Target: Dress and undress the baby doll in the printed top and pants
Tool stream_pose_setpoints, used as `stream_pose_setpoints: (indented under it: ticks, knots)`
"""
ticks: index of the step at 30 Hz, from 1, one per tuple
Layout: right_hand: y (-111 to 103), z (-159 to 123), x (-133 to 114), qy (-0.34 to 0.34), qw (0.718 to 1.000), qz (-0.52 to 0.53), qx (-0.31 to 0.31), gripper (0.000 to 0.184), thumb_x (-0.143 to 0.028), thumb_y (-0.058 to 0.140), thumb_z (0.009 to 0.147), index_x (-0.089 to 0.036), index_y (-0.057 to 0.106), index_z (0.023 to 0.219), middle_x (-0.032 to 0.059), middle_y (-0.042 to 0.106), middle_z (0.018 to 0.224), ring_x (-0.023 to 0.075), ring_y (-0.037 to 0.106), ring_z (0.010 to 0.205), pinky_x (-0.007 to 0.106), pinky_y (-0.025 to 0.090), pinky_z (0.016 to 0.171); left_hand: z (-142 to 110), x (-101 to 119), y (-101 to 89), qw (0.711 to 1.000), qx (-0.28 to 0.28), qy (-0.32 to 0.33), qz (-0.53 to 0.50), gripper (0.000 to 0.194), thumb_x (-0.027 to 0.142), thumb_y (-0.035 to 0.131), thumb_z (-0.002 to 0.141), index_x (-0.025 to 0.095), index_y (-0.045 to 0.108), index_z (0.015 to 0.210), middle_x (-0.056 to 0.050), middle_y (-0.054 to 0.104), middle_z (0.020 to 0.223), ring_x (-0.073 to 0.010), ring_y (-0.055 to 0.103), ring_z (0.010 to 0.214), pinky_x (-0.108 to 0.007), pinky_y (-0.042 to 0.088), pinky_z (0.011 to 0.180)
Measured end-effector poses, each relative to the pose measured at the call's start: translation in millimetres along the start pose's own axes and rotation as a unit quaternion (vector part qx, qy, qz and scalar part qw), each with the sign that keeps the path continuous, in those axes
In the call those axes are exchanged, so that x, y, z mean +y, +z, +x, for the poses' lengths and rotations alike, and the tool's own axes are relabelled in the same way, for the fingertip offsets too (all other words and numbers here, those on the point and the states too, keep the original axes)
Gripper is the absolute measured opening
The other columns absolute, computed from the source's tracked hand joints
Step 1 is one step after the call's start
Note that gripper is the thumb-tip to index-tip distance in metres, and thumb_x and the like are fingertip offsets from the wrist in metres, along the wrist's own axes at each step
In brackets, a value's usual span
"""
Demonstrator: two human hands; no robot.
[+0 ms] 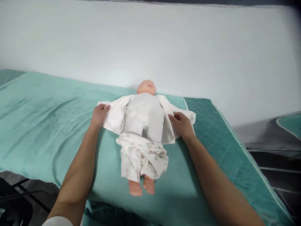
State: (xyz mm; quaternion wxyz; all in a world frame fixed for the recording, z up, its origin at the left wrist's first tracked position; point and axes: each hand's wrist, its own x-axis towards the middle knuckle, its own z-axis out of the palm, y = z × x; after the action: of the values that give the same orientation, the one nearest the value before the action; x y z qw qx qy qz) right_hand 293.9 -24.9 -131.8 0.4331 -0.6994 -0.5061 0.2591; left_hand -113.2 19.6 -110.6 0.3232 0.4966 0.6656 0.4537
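Doll (146, 88): face-up on the green cover (51, 119), white jacket (117, 114) spread open about its torso
Left hand (100, 116): fingers pinched on one jacket side
Right hand (182, 124): fingers closed on the other
Jacket risk: uneven pulling could bunch cloth or drag the doll askew

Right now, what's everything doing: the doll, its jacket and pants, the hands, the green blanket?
Doll: lying on its back, feet bare
Jacket: front open, sides spread
Pants: on, bunched up
Left hand: pinching the jacket
Right hand: pinching the jacket's other side
Blanket: spread out, a bit wrinkled
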Motion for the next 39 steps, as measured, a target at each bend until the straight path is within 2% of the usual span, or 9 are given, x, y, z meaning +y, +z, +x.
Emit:
stream_pose_setpoints:
  ticks: [4,8,11,14,18,22,27,36,39]
  knots:
    - [-26,-4,9,0.026,0.998,0.012,0.057,0.050,-0.060,0.071,0.071,-0.020,0.068,0.100,0.0042,0.070,0.086,0.0181,0.059,0.072,0.031,0.043,0.068,-4,0,-7.3,0.985,0.021,0.045,0.167,0.024,0.040,0.065,0.084,0.017,0.069,0.087,-0.004,0.072,0.085,-0.0178,0.060,0.079,-0.028,0.039,0.073]
    - [-48,-13,16,0.025,0.980,-0.182,0.076,0.041,-0.057,0.067,0.081,-0.021,0.069,0.101,0.0044,0.068,0.079,0.0214,0.060,0.074,0.033,0.042,0.070,-16,2,-4.9,0.967,0.045,0.019,0.250,0.031,0.046,0.061,0.090,0.022,0.073,0.104,-0.008,0.077,0.097,-0.0254,0.067,0.089,-0.032,0.041,0.074]
    - [-50,-17,14,0.042,0.955,-0.291,0.036,0.034,-0.052,0.063,0.088,-0.022,0.070,0.103,0.0105,0.072,0.096,0.0275,0.065,0.086,0.039,0.046,0.076,-22,3,-0.4,0.946,0.064,-0.001,0.317,0.034,0.046,0.056,0.094,0.026,0.071,0.116,-0.012,0.076,0.108,-0.0321,0.068,0.098,-0.036,0.044,0.077]
    - [-41,-24,4,-0.049,0.950,-0.298,0.082,0.026,-0.038,0.062,0.088,-0.019,0.070,0.103,0.0161,0.069,0.114,0.0315,0.065,0.102,0.044,0.049,0.086,-26,3,5.1,0.933,0.105,0.062,0.340,0.029,0.032,0.056,0.092,0.023,0.071,0.116,-0.016,0.072,0.116,-0.0352,0.065,0.109,-0.043,0.047,0.087]
    - [-19,-51,-27,-0.234,0.969,-0.073,0.038,0.017,-0.036,0.060,0.095,-0.021,0.068,0.096,0.0075,0.070,0.096,0.0210,0.065,0.086,0.037,0.053,0.081,-38,11,15.1,0.948,0.128,0.212,0.198,0.019,0.023,0.058,0.088,0.020,0.072,0.102,-0.012,0.070,0.106,-0.0270,0.062,0.104,-0.040,0.048,0.096]
    - [7,-90,-62,-0.383,0.916,0.030,-0.116,0.020,-0.031,0.064,0.100,-0.021,0.064,0.083,0.0019,0.066,0.079,0.0157,0.059,0.075,0.032,0.047,0.072,-64,29,20.7,0.979,-0.129,0.145,-0.066,0.023,0.040,0.074,0.082,0.019,0.072,0.091,-0.001,0.065,0.078,-0.0130,0.055,0.067,-0.026,0.047,0.066]
    - [12,-103,-76,-0.479,0.852,-0.010,-0.212,0.020,-0.027,0.071,0.097,-0.020,0.064,0.079,0.0003,0.067,0.079,0.0148,0.052,0.077,0.033,0.038,0.076,-81,47,7.5,0.890,-0.445,0.091,-0.039,0.028,0.042,0.084,0.076,0.016,0.077,0.083,-0.002,0.068,0.076,-0.0117,0.057,0.068,-0.023,0.044,0.064]
    - [-4,-101,-82,-0.446,0.812,-0.062,-0.372,0.038,-0.048,0.071,0.096,-0.019,0.055,0.078,0.0014,0.062,0.081,0.0172,0.051,0.084,0.034,0.030,0.079,-75,59,-4.8,0.793,-0.580,0.180,0.041,0.020,0.039,0.085,0.075,0.020,0.081,0.076,-0.002,0.061,0.074,-0.0118,0.051,0.065,-0.024,0.043,0.061]
    - [-5,-98,-79,-0.409,0.827,0.001,-0.386,0.034,-0.042,0.064,0.101,-0.019,0.054,0.078,0.0008,0.061,0.078,0.0157,0.053,0.080,0.033,0.034,0.079,-74,58,-4.6,0.782,-0.598,0.176,0.029,0.019,0.038,0.083,0.079,0.019,0.079,0.076,-0.003,0.060,0.078,-0.0123,0.053,0.068,-0.024,0.044,0.064]
